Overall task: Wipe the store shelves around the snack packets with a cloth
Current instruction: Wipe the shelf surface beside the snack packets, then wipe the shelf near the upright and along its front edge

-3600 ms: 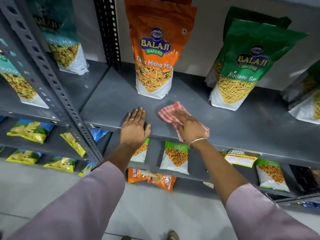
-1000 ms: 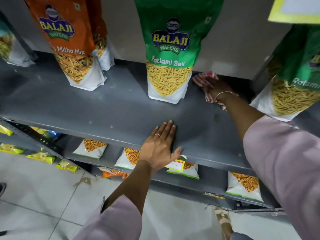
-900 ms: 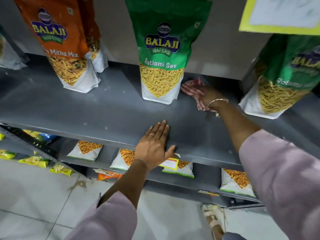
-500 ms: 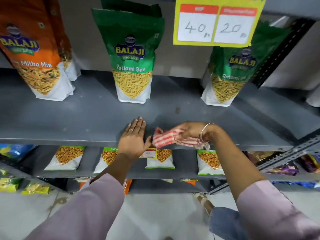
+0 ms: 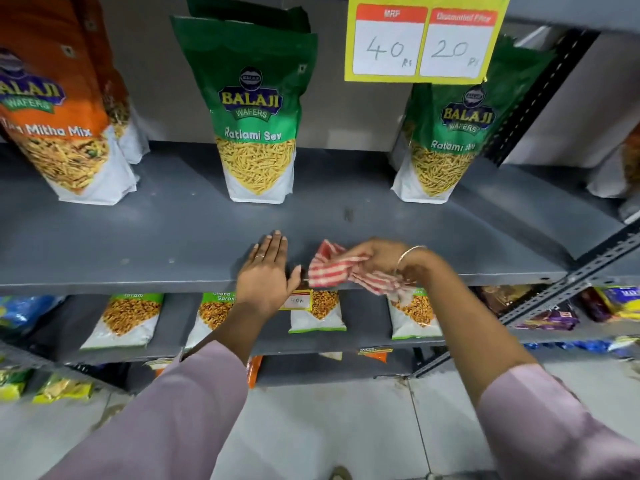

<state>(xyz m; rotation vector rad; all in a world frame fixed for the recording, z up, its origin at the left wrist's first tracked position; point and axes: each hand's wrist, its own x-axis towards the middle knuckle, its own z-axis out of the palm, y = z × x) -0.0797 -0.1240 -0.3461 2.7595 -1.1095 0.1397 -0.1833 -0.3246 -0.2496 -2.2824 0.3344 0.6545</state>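
A grey metal shelf (image 5: 145,237) carries upright snack packets: an orange Mitha Mix packet (image 5: 59,109) at the left, a green Ratlami Sev packet (image 5: 258,112) in the middle and a second green packet (image 5: 446,133) at the right. My left hand (image 5: 266,271) lies flat, palm down, on the shelf's front edge with fingers apart. Just right of it, my right hand (image 5: 377,259) grips a red-and-white striped cloth (image 5: 332,266) bunched at the front lip of the shelf, in front of the gap between the two green packets.
A yellow price tag (image 5: 424,39) hangs from the shelf above. A lower shelf (image 5: 367,323) holds several small snack packets lying flat. A perforated steel upright (image 5: 540,299) slants at the right. Pale floor tiles (image 5: 311,427) lie below.
My right hand pulled the cloth from the back of the shelf, beside the middle green packet, forward to the front edge. My left hand stayed flat on the shelf edge while my view shifted right.
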